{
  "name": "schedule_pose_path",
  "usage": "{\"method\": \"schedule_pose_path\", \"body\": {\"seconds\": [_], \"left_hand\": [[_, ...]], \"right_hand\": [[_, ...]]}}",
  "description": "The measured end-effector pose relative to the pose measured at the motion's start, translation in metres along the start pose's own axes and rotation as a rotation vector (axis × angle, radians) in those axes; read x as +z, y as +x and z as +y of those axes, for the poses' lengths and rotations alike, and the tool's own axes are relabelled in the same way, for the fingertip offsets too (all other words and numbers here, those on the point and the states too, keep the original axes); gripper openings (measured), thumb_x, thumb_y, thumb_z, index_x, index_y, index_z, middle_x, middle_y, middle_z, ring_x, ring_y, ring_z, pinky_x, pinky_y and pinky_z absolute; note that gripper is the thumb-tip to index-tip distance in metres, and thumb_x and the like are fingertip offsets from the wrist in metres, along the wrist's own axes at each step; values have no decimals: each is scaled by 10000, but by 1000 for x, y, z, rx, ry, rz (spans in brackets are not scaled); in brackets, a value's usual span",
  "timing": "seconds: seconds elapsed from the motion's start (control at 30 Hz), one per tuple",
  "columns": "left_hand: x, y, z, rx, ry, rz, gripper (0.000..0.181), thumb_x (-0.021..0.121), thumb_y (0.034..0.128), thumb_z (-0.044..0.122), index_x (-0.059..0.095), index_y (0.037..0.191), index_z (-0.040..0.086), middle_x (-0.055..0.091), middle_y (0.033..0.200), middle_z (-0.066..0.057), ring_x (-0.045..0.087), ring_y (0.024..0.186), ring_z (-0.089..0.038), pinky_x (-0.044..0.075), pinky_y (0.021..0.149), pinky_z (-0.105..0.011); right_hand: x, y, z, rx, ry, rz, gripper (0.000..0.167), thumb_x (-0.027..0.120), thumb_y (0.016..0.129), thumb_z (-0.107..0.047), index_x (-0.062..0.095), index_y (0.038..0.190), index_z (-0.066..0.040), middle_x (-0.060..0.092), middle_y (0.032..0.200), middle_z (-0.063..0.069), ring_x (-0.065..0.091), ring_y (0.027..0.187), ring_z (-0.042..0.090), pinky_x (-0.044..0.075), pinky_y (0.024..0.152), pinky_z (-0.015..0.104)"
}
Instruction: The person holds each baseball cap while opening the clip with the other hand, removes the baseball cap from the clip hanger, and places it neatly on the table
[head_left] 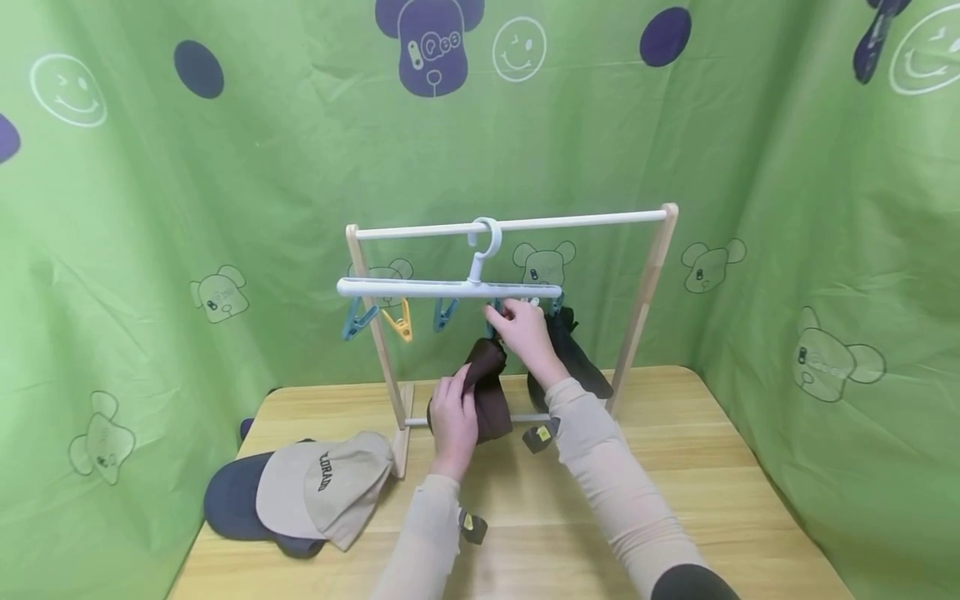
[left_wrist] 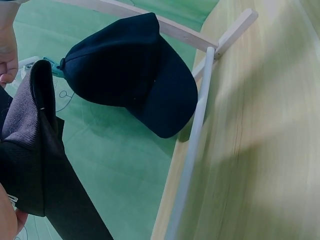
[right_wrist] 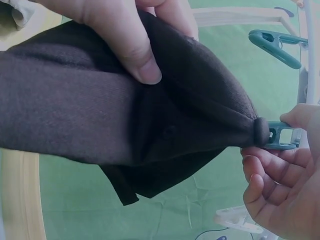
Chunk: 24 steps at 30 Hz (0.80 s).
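A dark brown cap (head_left: 491, 404) hangs below the white hanger (head_left: 450, 288), and my left hand (head_left: 453, 417) grips it. In the right wrist view, my left thumb (right_wrist: 145, 65) lies on the cap's fabric. My right hand (head_left: 525, 337) is just under the hanger bar, pinching a teal clip (right_wrist: 280, 136) between thumb and fingers. The clip meets a gathered tip of the brown cap (right_wrist: 200, 100); whether its jaws bite the cloth is hard to see. Behind my right forearm, a dark cap (left_wrist: 125, 65) hangs from another teal clip (left_wrist: 52, 67).
A wooden rack (head_left: 652, 275) with a white top rod (head_left: 585, 221) carries the hanger. Left along the bar hang a blue clip (head_left: 358, 321), a yellow clip (head_left: 402, 322) and another blue clip (head_left: 444, 315). A beige cap (head_left: 300, 492) and a navy cap (head_left: 232, 497) lie overlapping at the table's left.
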<state>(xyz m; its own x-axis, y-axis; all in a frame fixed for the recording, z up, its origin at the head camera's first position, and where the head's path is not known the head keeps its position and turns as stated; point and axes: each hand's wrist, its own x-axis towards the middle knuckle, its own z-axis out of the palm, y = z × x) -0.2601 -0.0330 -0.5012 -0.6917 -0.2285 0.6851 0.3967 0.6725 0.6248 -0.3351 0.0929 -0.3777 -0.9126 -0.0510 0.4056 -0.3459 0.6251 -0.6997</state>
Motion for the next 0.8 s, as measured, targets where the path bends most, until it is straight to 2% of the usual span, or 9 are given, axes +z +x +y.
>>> {"method": "schedule_pose_path", "body": {"seconds": [0.53, 0.8], "left_hand": [[-5, -2, 0, -19, 15, -17, 285, 579, 940, 103, 666, 1207, 150, 644, 940, -89, 597, 894, -252, 504, 812, -421], [-7, -4, -2, 0, 34, 7, 289, 603, 911, 87, 676, 1182, 156, 636, 911, -87, 594, 876, -266, 505, 790, -443]], "right_hand": [[-1, -1, -1, -13, 14, 6, 385, 614, 910, -314, 433, 632, -118, 464, 575, 23, 423, 578, 201, 319, 530, 274], [-1, -2, -1, -6, 9, -2, 380, 610, 920, -320, 452, 643, -114, 532, 590, 49, 469, 571, 200, 346, 520, 266]]}}
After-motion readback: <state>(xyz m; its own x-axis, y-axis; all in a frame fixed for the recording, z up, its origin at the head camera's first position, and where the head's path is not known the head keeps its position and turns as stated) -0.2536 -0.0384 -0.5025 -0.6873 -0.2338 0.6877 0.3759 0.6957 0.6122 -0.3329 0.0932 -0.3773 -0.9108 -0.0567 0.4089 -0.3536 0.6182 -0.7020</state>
